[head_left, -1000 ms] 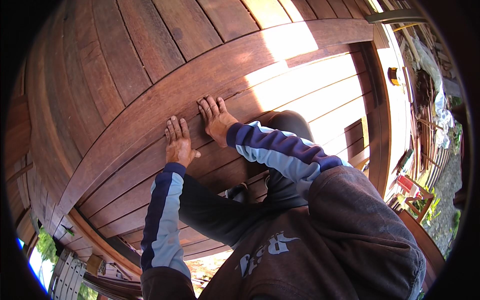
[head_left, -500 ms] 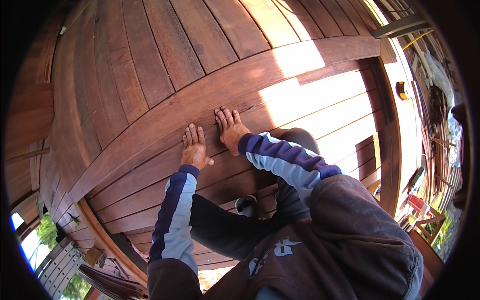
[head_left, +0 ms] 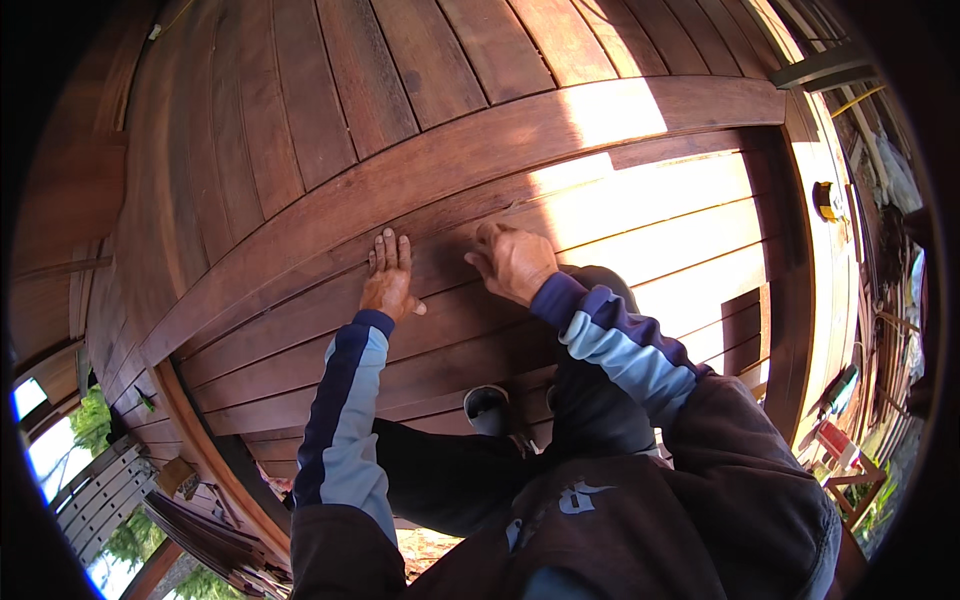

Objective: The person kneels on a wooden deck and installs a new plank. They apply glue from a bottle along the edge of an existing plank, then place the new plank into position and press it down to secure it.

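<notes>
My left hand (head_left: 388, 278) lies flat with its fingers stretched out, the fingertips near the edge where the reddish-brown wooden step board (head_left: 440, 265) meets the curved wooden border board (head_left: 420, 175). It holds nothing. Just to the right, my right hand (head_left: 518, 264) is over the same step boards with its fingers curled in and thumb bent towards them. Whether something small is in its fingers is hidden. Both arms wear blue and light-blue sleeves.
Deck planks (head_left: 360, 75) run away beyond the border board. Sunlight falls across the boards at right. A yellow-and-black tape measure (head_left: 828, 202) sits on the right-hand beam. My shoe (head_left: 487, 408) rests on a lower step. A stack of slats (head_left: 215, 550) lies at lower left.
My right hand has lifted off the border board edge, moved right and nearer to me, and its fingers have curled in. My left hand stays flat in about the same place.
</notes>
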`<state>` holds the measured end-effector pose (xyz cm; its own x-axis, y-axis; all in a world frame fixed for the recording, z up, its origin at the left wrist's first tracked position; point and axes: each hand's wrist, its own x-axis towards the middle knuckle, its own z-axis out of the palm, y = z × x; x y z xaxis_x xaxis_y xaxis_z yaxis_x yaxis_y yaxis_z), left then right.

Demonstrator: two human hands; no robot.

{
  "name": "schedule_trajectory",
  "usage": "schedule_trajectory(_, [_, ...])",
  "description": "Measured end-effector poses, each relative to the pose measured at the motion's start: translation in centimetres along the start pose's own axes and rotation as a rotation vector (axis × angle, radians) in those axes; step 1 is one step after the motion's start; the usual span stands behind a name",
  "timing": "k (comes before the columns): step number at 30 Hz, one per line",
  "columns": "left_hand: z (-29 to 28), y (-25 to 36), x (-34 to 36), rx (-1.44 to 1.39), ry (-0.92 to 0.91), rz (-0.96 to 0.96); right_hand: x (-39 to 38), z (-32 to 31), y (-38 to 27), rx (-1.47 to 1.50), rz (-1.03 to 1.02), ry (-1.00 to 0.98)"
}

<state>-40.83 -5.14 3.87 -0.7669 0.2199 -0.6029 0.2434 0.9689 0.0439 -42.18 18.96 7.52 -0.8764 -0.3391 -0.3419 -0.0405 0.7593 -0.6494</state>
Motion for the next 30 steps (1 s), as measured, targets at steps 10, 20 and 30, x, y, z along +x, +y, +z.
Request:
schedule_trajectory(10, [-0.4,0.0,-0.3,-0.025,-0.041,-0.024,6.1,-0.9,8.8,0.040,-0.237,0.127])
schedule_trajectory(20, [-0.7,0.0,-1.1,-0.059,-0.053,-0.020,6.5,-0.9,8.8,-0.341,-0.595,0.117])
schedule_trajectory(30, [-1.0,0.1,-1.1,-0.031,-0.064,-0.035,-2.6,-3.4,0.2,0.227,-0.639,0.278])
